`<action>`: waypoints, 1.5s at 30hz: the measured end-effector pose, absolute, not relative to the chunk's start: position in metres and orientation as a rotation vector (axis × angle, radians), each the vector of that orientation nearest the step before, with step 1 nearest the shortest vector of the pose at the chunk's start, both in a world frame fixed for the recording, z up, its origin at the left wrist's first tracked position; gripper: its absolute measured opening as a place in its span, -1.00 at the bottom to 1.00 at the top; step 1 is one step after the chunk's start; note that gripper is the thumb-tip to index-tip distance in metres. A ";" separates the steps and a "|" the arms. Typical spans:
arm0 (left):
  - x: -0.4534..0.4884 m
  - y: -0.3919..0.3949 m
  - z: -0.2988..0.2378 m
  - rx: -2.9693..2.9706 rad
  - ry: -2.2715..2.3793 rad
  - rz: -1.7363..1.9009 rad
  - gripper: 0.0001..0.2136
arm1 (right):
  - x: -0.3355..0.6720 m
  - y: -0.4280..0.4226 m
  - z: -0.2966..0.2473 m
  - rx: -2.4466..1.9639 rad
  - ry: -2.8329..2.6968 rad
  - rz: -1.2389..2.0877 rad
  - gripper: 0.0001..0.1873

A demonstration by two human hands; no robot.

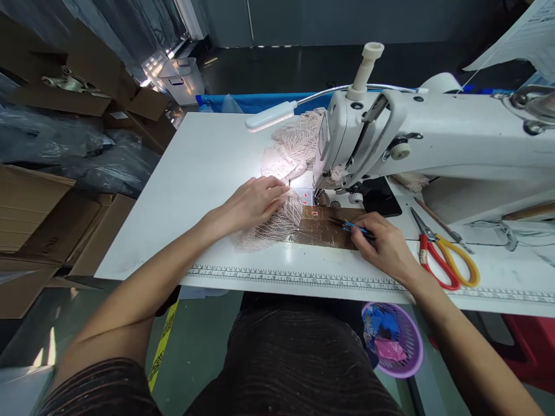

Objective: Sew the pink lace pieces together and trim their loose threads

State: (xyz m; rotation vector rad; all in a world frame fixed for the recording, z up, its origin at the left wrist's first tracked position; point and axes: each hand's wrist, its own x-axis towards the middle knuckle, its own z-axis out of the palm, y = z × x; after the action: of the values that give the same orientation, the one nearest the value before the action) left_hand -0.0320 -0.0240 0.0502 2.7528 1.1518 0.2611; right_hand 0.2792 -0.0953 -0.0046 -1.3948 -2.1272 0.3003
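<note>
My left hand [254, 202] lies flat, fingers together, on a piece of pale lace fabric [277, 222] spread on the white sewing table [203, 173]. More of the lace [299, 141] is bunched behind the needle of the white sewing machine [416, 138]. My right hand [384, 242] is closed on a small blue-handled thread snip [349, 225], whose tip points left over the brown taped plate [323, 228] in front of the needle.
Red and yellow scissors [446, 260] lie right of my right hand. A gooseneck lamp [271, 115] shines on the lace. A ruler strip [303, 280] runs along the table's front edge. A purple basket [396, 341] hangs below. Cardboard boxes [39, 214] stand at left.
</note>
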 end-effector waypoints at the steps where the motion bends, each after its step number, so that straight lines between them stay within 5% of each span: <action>1: -0.030 -0.012 0.045 2.735 1.086 0.303 -0.66 | 0.272 -0.095 -0.004 -1.369 -2.109 0.364 -0.77; 8: -0.015 0.032 0.010 2.554 0.871 0.453 -0.61 | 0.242 -0.099 -0.005 -1.448 -2.066 0.652 -0.81; 19: -0.029 0.030 -0.010 2.221 0.915 0.596 -0.57 | 0.193 -0.071 -0.005 -1.676 -2.309 -0.164 -0.57; 27: -0.028 0.029 -0.015 2.238 0.932 0.629 -0.56 | 0.174 -0.063 -0.009 -1.744 -2.393 -0.175 -0.56; 33: -0.046 0.026 0.036 2.500 1.141 0.843 -0.73 | 0.212 -0.092 -0.012 -1.674 -2.339 -0.266 -0.56; 39: -0.059 -0.019 0.036 2.561 0.860 0.229 -0.74 | 0.259 -0.116 -0.029 -1.649 -2.042 -0.098 -0.66; 45: -0.082 -0.111 0.031 2.442 0.456 0.267 -0.84 | 0.261 -0.118 -0.030 -1.699 -2.013 0.072 -0.80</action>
State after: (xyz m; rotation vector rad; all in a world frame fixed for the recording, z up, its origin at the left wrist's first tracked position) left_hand -0.0820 -0.1113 0.0307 2.4421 0.4561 0.2670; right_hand 0.2608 -0.1184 -0.0301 -1.6993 -2.0129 0.0721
